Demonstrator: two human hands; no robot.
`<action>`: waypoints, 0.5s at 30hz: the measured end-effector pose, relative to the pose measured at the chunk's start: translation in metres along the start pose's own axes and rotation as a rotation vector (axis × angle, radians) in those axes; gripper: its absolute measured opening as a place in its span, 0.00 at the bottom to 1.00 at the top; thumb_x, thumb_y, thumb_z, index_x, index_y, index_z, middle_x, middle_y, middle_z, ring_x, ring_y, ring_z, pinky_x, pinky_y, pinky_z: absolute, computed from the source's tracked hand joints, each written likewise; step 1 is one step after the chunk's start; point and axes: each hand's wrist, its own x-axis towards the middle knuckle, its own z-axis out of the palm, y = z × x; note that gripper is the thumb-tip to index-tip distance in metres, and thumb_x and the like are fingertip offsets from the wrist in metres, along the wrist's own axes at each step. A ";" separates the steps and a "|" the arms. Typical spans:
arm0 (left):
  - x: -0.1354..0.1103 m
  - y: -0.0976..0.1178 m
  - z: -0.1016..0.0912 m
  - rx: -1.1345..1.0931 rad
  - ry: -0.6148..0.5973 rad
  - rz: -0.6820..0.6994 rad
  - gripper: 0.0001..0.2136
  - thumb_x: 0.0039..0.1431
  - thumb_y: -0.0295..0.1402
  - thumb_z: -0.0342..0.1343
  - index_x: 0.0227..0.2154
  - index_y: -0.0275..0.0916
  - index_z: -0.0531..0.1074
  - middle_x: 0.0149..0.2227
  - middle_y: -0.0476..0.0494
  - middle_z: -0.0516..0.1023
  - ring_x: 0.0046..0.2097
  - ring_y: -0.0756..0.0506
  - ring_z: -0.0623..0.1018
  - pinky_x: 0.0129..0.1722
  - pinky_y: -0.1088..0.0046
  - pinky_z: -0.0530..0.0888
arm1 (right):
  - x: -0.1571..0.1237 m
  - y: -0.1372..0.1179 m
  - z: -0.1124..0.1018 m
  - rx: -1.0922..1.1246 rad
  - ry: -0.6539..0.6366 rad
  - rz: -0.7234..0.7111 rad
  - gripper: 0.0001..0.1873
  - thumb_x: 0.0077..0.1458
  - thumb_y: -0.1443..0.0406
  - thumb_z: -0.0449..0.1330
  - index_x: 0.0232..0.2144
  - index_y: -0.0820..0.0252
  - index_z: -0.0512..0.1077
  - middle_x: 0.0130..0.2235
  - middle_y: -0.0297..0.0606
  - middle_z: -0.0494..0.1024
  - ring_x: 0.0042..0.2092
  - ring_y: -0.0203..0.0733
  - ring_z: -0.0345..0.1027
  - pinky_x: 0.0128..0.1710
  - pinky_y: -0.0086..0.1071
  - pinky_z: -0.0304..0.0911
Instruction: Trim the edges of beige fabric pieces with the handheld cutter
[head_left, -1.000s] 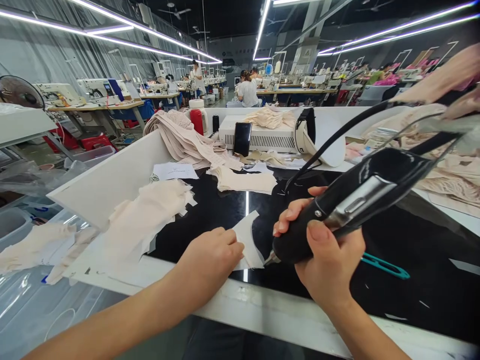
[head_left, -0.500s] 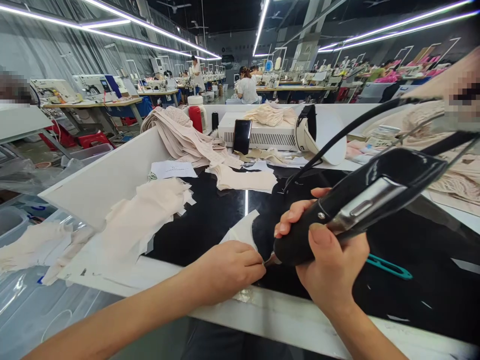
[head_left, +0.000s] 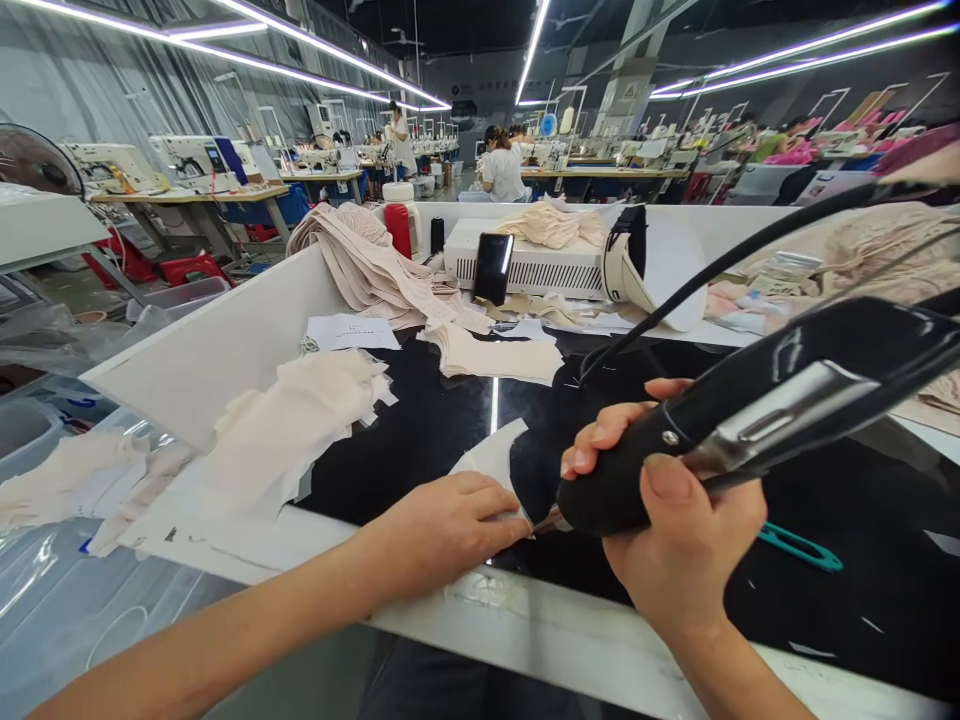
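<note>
My right hand (head_left: 686,540) wraps around a black corded hand tool (head_left: 697,430) with a silver lever along its side. The tool's narrow metal tip points left and meets the near corner of a small white curved fabric piece (head_left: 496,455). My left hand (head_left: 450,530) lies over the lower part of that piece, its fingertips pinning it to the black tabletop beside the tip. Part of the piece is hidden beneath those fingers. A teal slotted strip (head_left: 801,548) lies to the right of my right hand.
Pale fabric pieces lie on the left (head_left: 281,430), with a cut stack (head_left: 495,352) at the back. Behind are a phone (head_left: 493,268), a white vented box (head_left: 559,272) and a white visor (head_left: 626,255). Black cables run from the tool. A low white wall (head_left: 202,350) edges the left.
My left fingers have stretched out flatter over the white piece, where they were curled in a pinch. The tool stays at the piece's corner. The view has shifted slightly.
</note>
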 end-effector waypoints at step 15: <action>-0.003 0.004 0.002 -0.013 0.008 -0.095 0.14 0.84 0.29 0.53 0.59 0.42 0.83 0.58 0.34 0.82 0.57 0.38 0.84 0.69 0.50 0.79 | 0.017 -0.004 0.006 0.035 0.056 -0.034 0.23 0.47 0.58 0.81 0.44 0.52 0.80 0.27 0.26 0.82 0.23 0.39 0.74 0.21 0.31 0.75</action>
